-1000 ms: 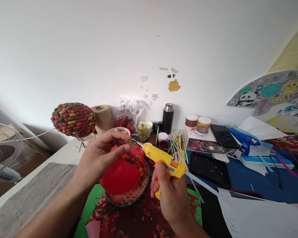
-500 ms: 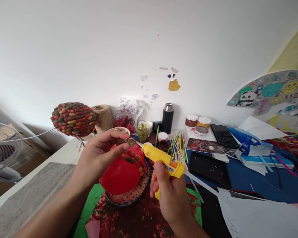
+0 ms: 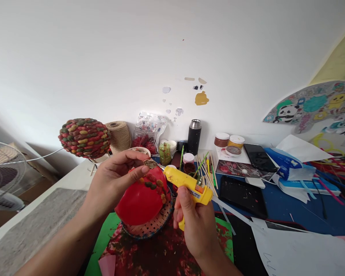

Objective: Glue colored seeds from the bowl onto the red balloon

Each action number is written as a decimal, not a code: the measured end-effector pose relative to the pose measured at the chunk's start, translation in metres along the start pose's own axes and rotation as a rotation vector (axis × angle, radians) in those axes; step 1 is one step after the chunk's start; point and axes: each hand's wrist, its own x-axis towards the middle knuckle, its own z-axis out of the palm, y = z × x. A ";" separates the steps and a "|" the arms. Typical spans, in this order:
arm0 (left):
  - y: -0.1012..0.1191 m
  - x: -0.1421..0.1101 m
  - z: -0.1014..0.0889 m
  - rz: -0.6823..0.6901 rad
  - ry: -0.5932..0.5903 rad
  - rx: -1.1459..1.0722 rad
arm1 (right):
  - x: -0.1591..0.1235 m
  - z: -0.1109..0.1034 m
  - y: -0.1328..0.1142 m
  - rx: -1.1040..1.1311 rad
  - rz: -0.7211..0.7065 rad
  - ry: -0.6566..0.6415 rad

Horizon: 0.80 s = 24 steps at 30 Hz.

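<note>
My left hand (image 3: 115, 178) pinches a small painted shell piece (image 3: 151, 164) between thumb and fingers, held just above a red balloon (image 3: 139, 201). My right hand (image 3: 197, 226) grips a yellow glue gun (image 3: 188, 186), its metal tip touching the shell piece. The red balloon sits in a small woven basket (image 3: 155, 226) and carries several coloured shell pieces along its upper right side. The basket rests on a paint-stained mat (image 3: 166, 253) at the table's near edge.
A finished shell-covered ball (image 3: 84, 138) stands at the left by a twine spool (image 3: 119, 136). Behind are a black flask (image 3: 194, 137), paint jars (image 3: 228, 141), sticks (image 3: 205, 166), a phone (image 3: 257, 157), a black tray (image 3: 243, 195) and papers (image 3: 299, 245). A fan (image 3: 4, 174) stands far left.
Almost nothing has changed; the shell piece and the glue gun tip have shifted very slightly left and up, staying in contact.
</note>
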 end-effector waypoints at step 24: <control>-0.004 0.004 0.001 -0.059 0.022 -0.059 | -0.005 -0.002 0.023 0.088 -0.104 -0.047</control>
